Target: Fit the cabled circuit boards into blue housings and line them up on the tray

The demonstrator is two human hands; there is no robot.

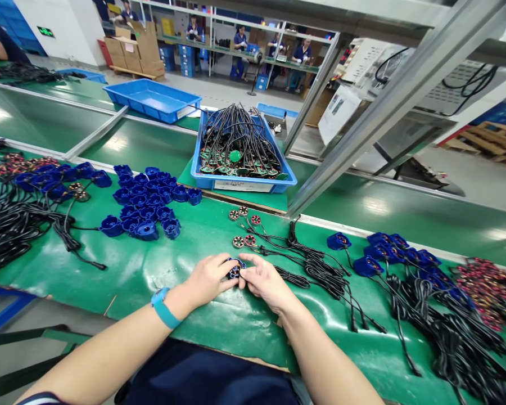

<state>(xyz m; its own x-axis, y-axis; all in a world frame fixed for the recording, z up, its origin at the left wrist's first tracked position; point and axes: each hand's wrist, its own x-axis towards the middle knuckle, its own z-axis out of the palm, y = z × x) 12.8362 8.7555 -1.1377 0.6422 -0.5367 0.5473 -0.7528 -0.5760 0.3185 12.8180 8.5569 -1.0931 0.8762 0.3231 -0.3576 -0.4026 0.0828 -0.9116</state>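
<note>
Green bench (pixel 152 270) | left hand (pixel 206 279), right hand (pixel 265 282) palm-down | fingers (pixel 248 274) pinch blue part (pixel 235 269)

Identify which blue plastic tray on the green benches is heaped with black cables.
The nearest blue plastic tray, piled with black cables; the wider tray to its left shows none.

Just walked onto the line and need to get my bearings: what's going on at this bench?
A person at a green bench pinches a small blue housing between the fingertips of the left hand and the right hand, close to the bench's near edge. Just beyond lie a few round wound coils on black cables. A heap of loose blue housings sits to the left, cabled blue units lie to the right, and a blue bin full of cabled parts stands behind.
</note>
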